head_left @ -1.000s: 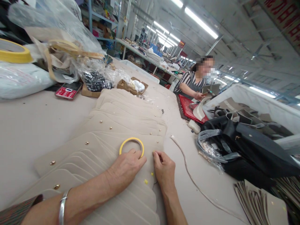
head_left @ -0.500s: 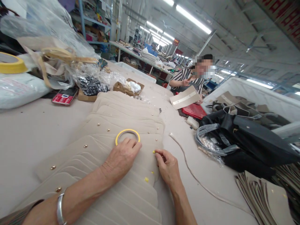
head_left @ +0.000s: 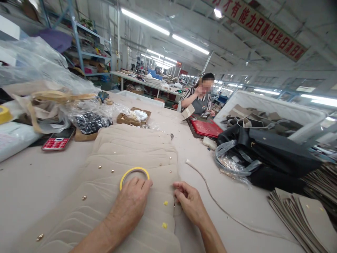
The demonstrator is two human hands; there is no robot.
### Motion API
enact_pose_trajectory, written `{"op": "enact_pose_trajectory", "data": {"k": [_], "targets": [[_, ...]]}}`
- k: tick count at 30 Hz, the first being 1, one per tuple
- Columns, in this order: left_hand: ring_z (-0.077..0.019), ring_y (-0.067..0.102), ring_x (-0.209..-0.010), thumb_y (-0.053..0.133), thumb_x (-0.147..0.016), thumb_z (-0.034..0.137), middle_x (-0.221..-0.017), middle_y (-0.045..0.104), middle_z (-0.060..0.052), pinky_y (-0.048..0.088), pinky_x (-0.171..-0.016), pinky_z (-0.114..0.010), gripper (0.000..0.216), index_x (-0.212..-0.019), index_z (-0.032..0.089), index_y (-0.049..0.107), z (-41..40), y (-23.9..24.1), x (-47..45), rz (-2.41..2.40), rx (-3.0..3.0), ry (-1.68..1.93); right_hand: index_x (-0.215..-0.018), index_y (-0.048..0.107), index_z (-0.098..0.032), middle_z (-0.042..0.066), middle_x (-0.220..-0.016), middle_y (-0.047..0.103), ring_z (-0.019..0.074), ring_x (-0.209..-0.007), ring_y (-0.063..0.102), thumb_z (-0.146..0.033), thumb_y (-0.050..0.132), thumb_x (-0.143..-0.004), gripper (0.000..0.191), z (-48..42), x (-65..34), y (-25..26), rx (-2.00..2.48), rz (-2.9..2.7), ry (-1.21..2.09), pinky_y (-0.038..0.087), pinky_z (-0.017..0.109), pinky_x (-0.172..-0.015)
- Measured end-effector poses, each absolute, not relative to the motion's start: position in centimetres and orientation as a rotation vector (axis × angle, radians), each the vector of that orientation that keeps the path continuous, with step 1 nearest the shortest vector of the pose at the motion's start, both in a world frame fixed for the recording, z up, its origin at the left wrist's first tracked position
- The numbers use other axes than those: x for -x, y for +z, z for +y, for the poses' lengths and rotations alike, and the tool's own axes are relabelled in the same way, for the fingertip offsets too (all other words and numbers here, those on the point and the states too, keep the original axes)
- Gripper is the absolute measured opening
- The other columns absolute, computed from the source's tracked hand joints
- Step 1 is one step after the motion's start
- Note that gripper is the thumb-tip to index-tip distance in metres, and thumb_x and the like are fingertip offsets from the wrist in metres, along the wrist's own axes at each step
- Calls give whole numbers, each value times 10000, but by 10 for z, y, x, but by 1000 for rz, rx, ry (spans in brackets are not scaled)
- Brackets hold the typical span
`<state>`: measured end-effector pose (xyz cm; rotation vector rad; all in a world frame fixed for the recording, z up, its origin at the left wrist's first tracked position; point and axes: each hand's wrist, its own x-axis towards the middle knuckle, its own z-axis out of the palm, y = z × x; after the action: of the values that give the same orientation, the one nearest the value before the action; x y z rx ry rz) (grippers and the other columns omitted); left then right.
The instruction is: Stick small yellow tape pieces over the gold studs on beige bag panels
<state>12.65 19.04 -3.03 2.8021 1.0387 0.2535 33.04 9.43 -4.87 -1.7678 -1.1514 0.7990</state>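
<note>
Yellow bits (head_left: 164,225) sat on near-right panels (head_left: 152,230); far studs (head_left: 160,164) uncovered. Left hand (head_left: 133,198) held tape roll (head_left: 135,169); right hand (head_left: 190,202) grip narrow, contents unclear.

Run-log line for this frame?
left hand: holding yellow tape roll | right hand: at edge of beige panels | yellow bits: on panels

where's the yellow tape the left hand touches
Head view, left of centre: the yellow tape is at the left hand, over the fanned beige panels.

The tape roll (head_left: 135,169) is yellow, the panels (head_left: 156,188) beige, the shirt (head_left: 187,93) striped.
</note>
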Motion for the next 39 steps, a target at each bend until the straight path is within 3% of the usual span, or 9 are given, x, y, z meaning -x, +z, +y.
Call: {"op": "enact_pose_trajectory", "data": {"k": [5, 9, 16, 26, 31, 35, 39], "targets": [[-261, 544, -914, 352, -896, 36, -957, 635, -84, 430, -828, -431, 322, -1025, 179, 609, 186, -19, -127, 958, -2777, 141, -1020, 688, -186, 21, -812, 668, 155, -664, 609, -260, 521, -838, 257, 96, -331, -52, 1748, -1147, 746, 477, 247, -604], [-261, 543, -876, 350, -899, 49, -924, 630, -78, 429, -789, -423, 293, -940, 182, 608, 183, -16, -128, 866, -2784, 74, -1006, 692, -181, 29, -799, 683, 165, -651, 628, -287, 502, -848, 269, 97, -329, -50, 1776, -1124, 687, 488, 258, -610], [-244, 529, -856, 329, -920, 74, -924, 611, -77, 412, -780, -401, 280, -935, 185, 586, 182, -19, -125, 822, -2766, 76, -1075, 685, -171, 59, -963, 718, 157, -648, 622, -266, 498, -809, 338, 98, -331, -47, 1839, -1050, 477, 479, 259, -629], [-222, 507, -813, 325, -940, 114, -856, 572, -41, 376, -712, -345, 235, -879, 191, 538, 183, -22, -118, 678, -2706, 346, -1040, 688, -136, 1, -705, 635, 144, -622, 564, -347, 632, -767, 349, 94, -332, -34, 1822, -965, 550, 454, 241, -596], [-216, 515, -831, 303, -961, 145, -873, 576, -44, 392, -741, -345, 244, -914, 187, 538, 185, -25, -115, 605, -2688, 462, -935, 680, -160, -59, -524, 551, 106, -476, 507, -192, 583, -719, 239, 82, -332, -20, 1931, -1097, 851, 371, 185, -453], [-228, 531, -842, 315, -936, 113, -877, 589, -55, 407, -729, -349, 260, -889, 193, 557, 186, -28, -118, 717, -2715, 307, -854, 657, -161, -50, -480, 578, 100, -396, 512, -164, 555, -687, 196, 71, -334, -16, 2017, -1164, 1239, 385, 166, -385], [-231, 552, -842, 329, -907, 78, -893, 609, -62, 423, -712, -344, 273, -904, 198, 574, 185, -27, -120, 762, -2724, 151, -1035, 637, -142, -21, -566, 619, 105, -404, 545, -282, 537, -766, 319, 78, -340, -25, 2008, -964, 1134, 421, 174, -373]]}}
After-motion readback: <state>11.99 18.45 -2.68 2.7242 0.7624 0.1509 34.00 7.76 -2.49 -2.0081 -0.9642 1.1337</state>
